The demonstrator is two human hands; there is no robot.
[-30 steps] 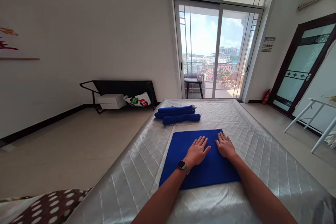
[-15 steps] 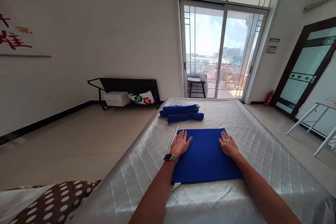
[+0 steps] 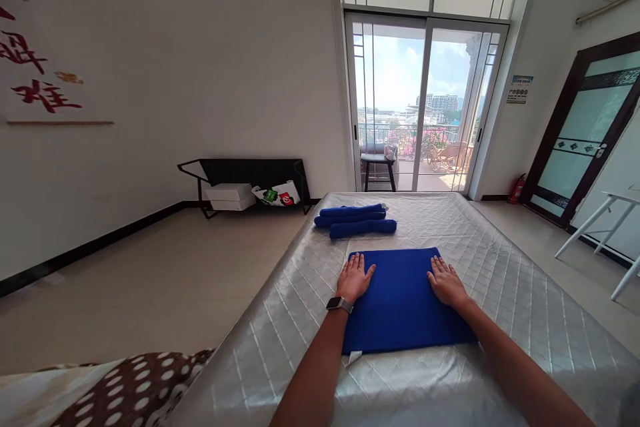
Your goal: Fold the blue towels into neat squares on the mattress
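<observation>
A blue towel (image 3: 400,300) lies flat as a neat rectangle on the silver quilted mattress cover (image 3: 285,340), a small white tag poking out at its near left corner. My left hand (image 3: 355,278), with a watch at the wrist, rests palm down on the towel's far left corner. On the far right corner lies my right hand (image 3: 447,281), also palm down with fingers stretched out. Neither hand grasps anything. Beyond the towel, several rolled blue towels (image 3: 363,229) are grouped together toward the far left of the bed.
A brown polka-dot fabric (image 3: 133,387) lies at the lower left. Against the wall stands a black rack (image 3: 250,170) with white boxes (image 3: 229,196) and a printed bag. Sliding glass doors (image 3: 425,100) are past the bed's far end; a white table (image 3: 613,213) stands at right.
The whole view has shifted a little, so things appear further right and slightly lower. Both hands stay flat on the towel, with no visible change in the towel itself.
</observation>
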